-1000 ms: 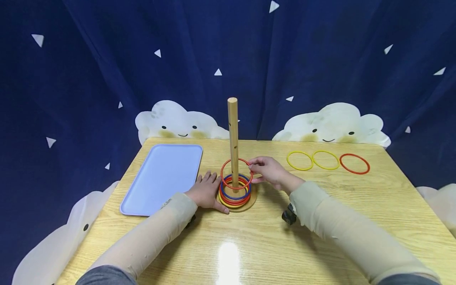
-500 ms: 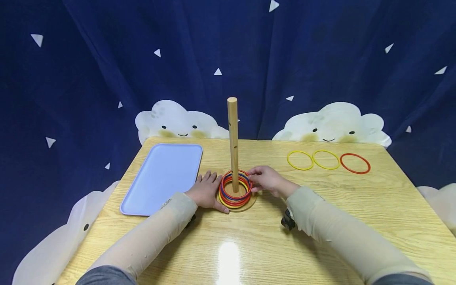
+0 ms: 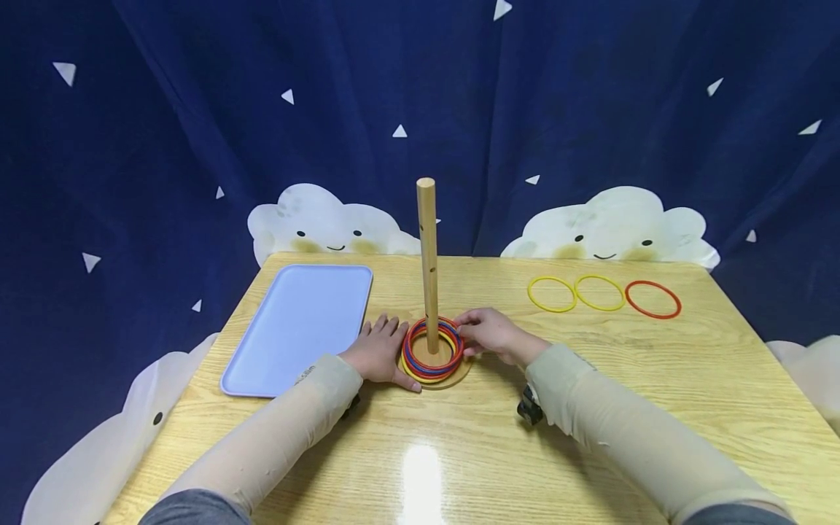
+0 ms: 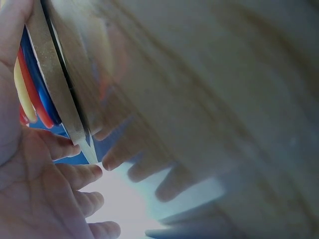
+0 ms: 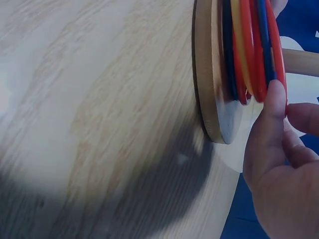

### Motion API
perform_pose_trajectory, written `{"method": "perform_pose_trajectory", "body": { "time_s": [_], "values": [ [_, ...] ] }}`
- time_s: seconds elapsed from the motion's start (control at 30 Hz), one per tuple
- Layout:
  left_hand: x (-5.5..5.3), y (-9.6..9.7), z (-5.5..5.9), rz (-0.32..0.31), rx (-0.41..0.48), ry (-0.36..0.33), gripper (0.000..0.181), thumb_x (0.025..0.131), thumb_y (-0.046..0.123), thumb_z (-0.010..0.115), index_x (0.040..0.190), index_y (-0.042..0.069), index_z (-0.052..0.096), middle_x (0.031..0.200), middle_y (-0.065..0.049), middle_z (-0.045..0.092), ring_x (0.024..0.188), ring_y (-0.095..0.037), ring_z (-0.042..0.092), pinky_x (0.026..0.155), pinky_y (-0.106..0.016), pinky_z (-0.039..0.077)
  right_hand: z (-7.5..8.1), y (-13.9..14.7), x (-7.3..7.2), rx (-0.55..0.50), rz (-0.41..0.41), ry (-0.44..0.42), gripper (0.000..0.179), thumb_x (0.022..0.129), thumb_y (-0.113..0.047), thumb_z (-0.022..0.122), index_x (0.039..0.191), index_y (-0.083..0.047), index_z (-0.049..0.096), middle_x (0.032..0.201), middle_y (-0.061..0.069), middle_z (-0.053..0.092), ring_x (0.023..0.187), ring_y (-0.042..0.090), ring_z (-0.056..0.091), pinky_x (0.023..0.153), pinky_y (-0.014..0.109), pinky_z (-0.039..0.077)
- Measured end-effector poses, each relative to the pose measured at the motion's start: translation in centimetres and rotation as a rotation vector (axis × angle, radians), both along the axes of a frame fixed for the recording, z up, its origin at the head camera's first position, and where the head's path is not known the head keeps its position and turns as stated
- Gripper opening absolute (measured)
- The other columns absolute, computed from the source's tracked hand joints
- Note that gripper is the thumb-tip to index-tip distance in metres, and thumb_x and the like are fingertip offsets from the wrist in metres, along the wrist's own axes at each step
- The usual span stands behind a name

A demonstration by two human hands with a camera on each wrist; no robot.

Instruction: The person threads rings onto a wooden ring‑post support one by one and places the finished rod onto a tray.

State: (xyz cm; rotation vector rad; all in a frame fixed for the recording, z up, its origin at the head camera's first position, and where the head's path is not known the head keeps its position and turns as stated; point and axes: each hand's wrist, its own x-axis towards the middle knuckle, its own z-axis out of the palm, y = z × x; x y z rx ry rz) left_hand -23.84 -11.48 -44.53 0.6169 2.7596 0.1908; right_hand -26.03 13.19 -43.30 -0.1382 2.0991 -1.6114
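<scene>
Stacked low round wooden peg point(image 3: 429, 266), on round base point(image 3: 463, 370), between both hands: red, blue and yellow rings point(image 5: 254, 50). With left hand point(image 3: 379, 356): flat against left side of base, spread-fingered, thumb toward front, grasping nothing. With right hand point(image 3: 494, 334): at stack's right side, pinching top red ring point(image 5: 280, 55). Well off to right on table point(image 3: 492, 452): two loose yellow rings point(image 3: 556, 312), one loose red ring point(image 3: 659, 317). Left of peg: pale blue tray point(image 3: 302, 321).
</scene>
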Motion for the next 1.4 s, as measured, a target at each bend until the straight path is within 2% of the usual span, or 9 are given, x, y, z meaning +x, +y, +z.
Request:
{"method": "perform_pose_trajectory", "body": {
  "time_s": [0.17, 0.4, 0.5, 0.6, 0.73, 0.83, 1.03, 1.17, 1.4],
  "values": [
    [0.0, -0.1, -0.1, 0.000, -0.007, 0.000, 0.128, 0.073, 0.074, 0.080, 0.164, 0.004, 0.025, 0.166, -0.023, 0.024, 0.155, -0.043, 0.012, 0.122, -0.061, 0.013, -0.2, 0.0, 0.1, 0.045, 0.028, 0.013, 0.032, 0.104, 0.000, 0.054, 0.132, 0.015, 0.057, 0.100, 0.015, 0.064, 0.063, 0.012, 0.062, 0.061, 0.025, 0.056],
    [-0.1, -0.1, -0.3, -0.001, 0.000, 0.008, 0.128, 0.072, 0.074, 0.081, 0.164, 0.004, 0.025, 0.166, -0.024, 0.024, 0.155, -0.043, 0.013, 0.122, -0.062, 0.013, -0.1, 0.3, -0.1, 0.073, 0.069, 0.044, 0.033, 0.103, -0.001, 0.053, 0.132, 0.014, 0.059, 0.097, 0.012, 0.066, 0.067, 0.013, 0.059, 0.063, 0.025, 0.054],
    [-0.2, 0.0, -0.1, 0.001, -0.002, 0.006, 0.128, 0.073, 0.074, 0.081, 0.164, 0.004, 0.025, 0.166, -0.024, 0.024, 0.155, -0.043, 0.012, 0.122, -0.062, 0.012, 0.0, 0.7, -0.2, 0.050, 0.080, 0.036, 0.038, 0.102, -0.002, 0.052, 0.137, 0.014, 0.055, 0.105, 0.016, 0.066, 0.072, 0.014, 0.060, 0.066, 0.026, 0.054],
    [-0.2, 0.0, -0.1, 0.002, -0.005, 0.000, 0.128, 0.073, 0.074, 0.080, 0.164, 0.004, 0.025, 0.167, -0.023, 0.023, 0.155, -0.043, 0.012, 0.122, -0.061, 0.012, 0.5, 1.4, -0.8, -0.040, 0.079, 0.013, 0.045, 0.105, -0.003, 0.050, 0.146, 0.015, 0.045, 0.125, 0.025, 0.061, 0.093, 0.020, 0.065, 0.077, 0.028, 0.057],
    [-0.2, 0.1, 0.0, 0.004, -0.003, -0.006, 0.128, 0.073, 0.073, 0.081, 0.165, 0.005, 0.024, 0.167, -0.023, 0.022, 0.155, -0.043, 0.011, 0.122, -0.061, 0.011, 2.0, 3.2, -2.1, -0.185, 0.032, 0.004, 0.049, 0.108, -0.005, 0.049, 0.152, 0.013, 0.037, 0.145, 0.031, 0.047, 0.126, 0.033, 0.057, 0.103, 0.041, 0.051],
    [-0.1, 0.0, 0.0, 0.006, -0.008, -0.008, 0.128, 0.073, 0.074, 0.080, 0.165, 0.006, 0.023, 0.168, -0.022, 0.021, 0.155, -0.042, 0.011, 0.122, -0.061, 0.011, 3.6, 4.8, -2.9, -0.219, -0.007, 0.033, 0.050, 0.109, -0.006, 0.049, 0.153, 0.012, 0.036, 0.148, 0.027, 0.044, 0.126, 0.028, 0.057, 0.109, 0.046, 0.045],
    [-0.1, 0.0, -0.1, 0.005, -0.013, -0.009, 0.127, 0.073, 0.074, 0.080, 0.165, 0.006, 0.023, 0.168, -0.022, 0.021, 0.155, -0.042, 0.011, 0.122, -0.061, 0.012, 5.6, 8.4, -3.9, -0.214, -0.072, 0.084, 0.052, 0.110, -0.008, 0.046, 0.156, 0.011, 0.031, 0.137, 0.012, 0.052, 0.106, 0.006, 0.063, 0.100, 0.031, 0.052],
    [-0.1, 0.0, 0.0, 0.002, -0.008, -0.002, 0.127, 0.073, 0.073, 0.080, 0.165, 0.005, 0.024, 0.167, -0.022, 0.022, 0.155, -0.043, 0.011, 0.122, -0.061, 0.012, 6.1, 11.4, -4.5, -0.238, -0.141, 0.097, 0.054, 0.110, -0.011, 0.050, 0.155, 0.009, 0.031, 0.123, -0.002, 0.057, 0.104, 0.003, 0.064, 0.095, 0.027, 0.054],
    [0.0, 0.0, 0.1, 0.009, 0.003, -0.008, 0.127, 0.073, 0.072, 0.082, 0.164, 0.005, 0.025, 0.167, -0.023, 0.023, 0.155, -0.043, 0.012, 0.122, -0.061, 0.013, 6.0, 16.8, -5.4, -0.253, -0.284, 0.100, 0.037, 0.106, -0.017, 0.061, 0.141, -0.012, 0.047, 0.124, -0.006, 0.051, 0.103, 0.001, 0.061, 0.094, 0.023, 0.053]
  ]
}}
